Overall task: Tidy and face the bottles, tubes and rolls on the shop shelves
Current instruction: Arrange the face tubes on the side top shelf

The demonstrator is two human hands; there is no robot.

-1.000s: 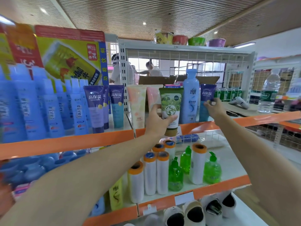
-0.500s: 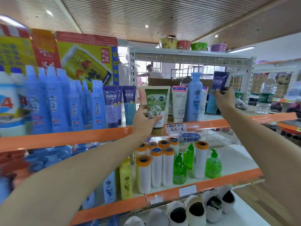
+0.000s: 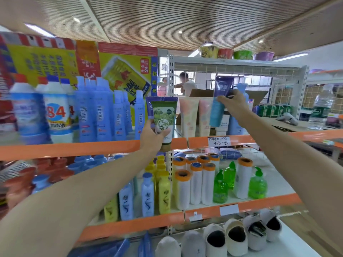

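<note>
— So, how are the person's arms placed?

— Both reach up and forward to the upper shelf [image 3: 74, 149]. The left hand [image 3: 152, 135] sits at the shelf's orange front edge, fingers and thumb curled round the lower part of a green tube [image 3: 164, 115] that stands upright, cap down, just left of the white upright post. The right hand [image 3: 233, 104] is raised higher and further right, its fingers pinching a dark blue tube [image 3: 223, 86] held clear above the shelf, tilted a little, in front of the wire back panel.

— What stands near them?

— Two pale pink tubes [image 3: 189, 115] stand between the two hands, and a light blue tube [image 3: 216, 114] hangs just below the right hand. On the lower shelf [image 3: 259, 203] white rolls with orange ends [image 3: 196, 182] stand beside green pump bottles [image 3: 257, 184].

— What is hard to make out?

— The blue bottles [image 3: 100, 112] on the left are smeared by motion, so their labels cannot be read. The left hand covers the green tube's bottom. The right hand hides part of a tall blue bottle [image 3: 242, 89] behind it, and whether the light blue tube is also in that grip cannot be told. The shoes [image 3: 235, 238] at the bottom are cut off by the frame.
</note>
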